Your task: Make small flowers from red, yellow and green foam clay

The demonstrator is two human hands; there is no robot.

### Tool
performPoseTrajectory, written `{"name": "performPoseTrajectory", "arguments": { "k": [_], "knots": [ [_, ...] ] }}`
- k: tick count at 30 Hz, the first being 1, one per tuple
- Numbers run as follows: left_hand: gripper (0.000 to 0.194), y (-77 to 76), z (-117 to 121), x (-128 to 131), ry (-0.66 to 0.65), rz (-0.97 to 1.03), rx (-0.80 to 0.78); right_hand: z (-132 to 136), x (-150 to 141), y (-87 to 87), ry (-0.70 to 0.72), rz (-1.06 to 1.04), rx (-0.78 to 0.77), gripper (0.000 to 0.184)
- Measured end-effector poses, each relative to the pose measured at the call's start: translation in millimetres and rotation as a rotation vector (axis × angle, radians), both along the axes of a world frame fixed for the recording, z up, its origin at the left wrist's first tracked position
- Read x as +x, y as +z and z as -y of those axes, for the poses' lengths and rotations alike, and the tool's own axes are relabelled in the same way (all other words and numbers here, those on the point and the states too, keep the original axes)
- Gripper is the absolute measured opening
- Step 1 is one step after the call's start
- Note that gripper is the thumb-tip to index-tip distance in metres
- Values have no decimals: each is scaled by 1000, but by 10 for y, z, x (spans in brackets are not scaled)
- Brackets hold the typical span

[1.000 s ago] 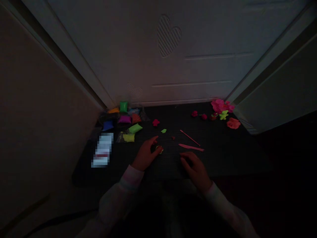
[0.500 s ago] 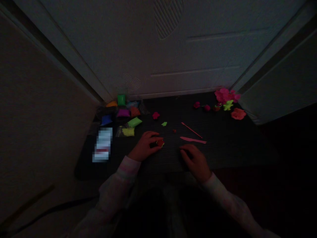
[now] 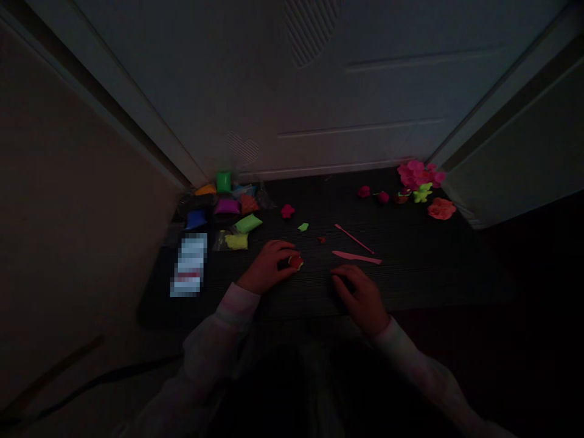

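Observation:
My left hand (image 3: 270, 267) rests on the dark table, thumb and fingers curved around a small red clay piece (image 3: 296, 262) with a yellow-green edge. The fingers partly cover that piece. To the right, my right hand (image 3: 360, 295) lies on the tabletop with its fingers loosely curled and nothing visible between them. Just beyond it are a pink plastic clay knife (image 3: 356, 257) and a thin pink modelling stick (image 3: 354, 239). Between and beyond the hands sit a tiny red-orange bit (image 3: 322, 240), a light green leaf-like piece (image 3: 303, 227) and a pink flower-shaped piece (image 3: 287, 211).
Several coloured clay packets, such as a green one (image 3: 224, 182) and a purple one (image 3: 227, 206), lie at the back left near a blurred bright phone-like object (image 3: 188, 265). Pink flowers (image 3: 415, 174), a yellow figure (image 3: 422, 193) and a coral flower (image 3: 441, 208) stand back right. A white door (image 3: 205, 79) rises behind.
Both hands hold nearly the same place and pose. The view has shifted very slightly, and the light looks a little cooler.

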State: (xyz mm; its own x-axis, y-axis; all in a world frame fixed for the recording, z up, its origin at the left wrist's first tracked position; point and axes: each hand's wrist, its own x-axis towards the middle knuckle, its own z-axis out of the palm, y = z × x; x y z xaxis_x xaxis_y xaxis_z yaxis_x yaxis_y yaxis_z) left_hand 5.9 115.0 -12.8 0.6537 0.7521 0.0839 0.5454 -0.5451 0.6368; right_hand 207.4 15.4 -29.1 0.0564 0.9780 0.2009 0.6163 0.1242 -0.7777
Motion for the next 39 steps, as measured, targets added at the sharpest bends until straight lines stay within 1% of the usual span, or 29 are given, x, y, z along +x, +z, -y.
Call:
{"name": "performPoseTrajectory", "arguments": {
  "k": [8, 14, 18, 21, 23, 27, 33, 35, 38, 39],
  "knots": [
    [25, -15, -6, 3, -15, 3, 4, -8, -6, 16, 2, 4, -4, 16],
    [33, -19, 2, 19, -20, 10, 15, -11, -11, -17, 14, 17, -3, 15],
    [23, -22, -6, 32, -34, 8, 20, -12, -11, -34, 12, 18, 0, 15],
    [19, -27, -4, 44, -23, 21, 29, -13, -11, -26, 13, 20, -4, 15],
    [22, -31, 2, 50, -20, 31, 34, -13, -11, -20, 15, 22, -6, 15],
    [33, -45, 11, 49, -9, 54, 44, -11, -10, -27, 17, 25, -11, 16],
    [21, -75, 13, 40, 8, 72, 53, -14, -8, -35, 18, 29, -23, 16],
    [24, -78, 17, 39, 14, 74, 55, -15, -9, -28, 15, 30, -27, 16],
    [35, -85, 25, 33, 22, 78, 61, -16, -11, -23, 9, 29, -31, 16],
    [35, -88, 27, 30, 24, 80, 63, -17, -12, -24, 8, 28, -32, 16]
  ]
}}
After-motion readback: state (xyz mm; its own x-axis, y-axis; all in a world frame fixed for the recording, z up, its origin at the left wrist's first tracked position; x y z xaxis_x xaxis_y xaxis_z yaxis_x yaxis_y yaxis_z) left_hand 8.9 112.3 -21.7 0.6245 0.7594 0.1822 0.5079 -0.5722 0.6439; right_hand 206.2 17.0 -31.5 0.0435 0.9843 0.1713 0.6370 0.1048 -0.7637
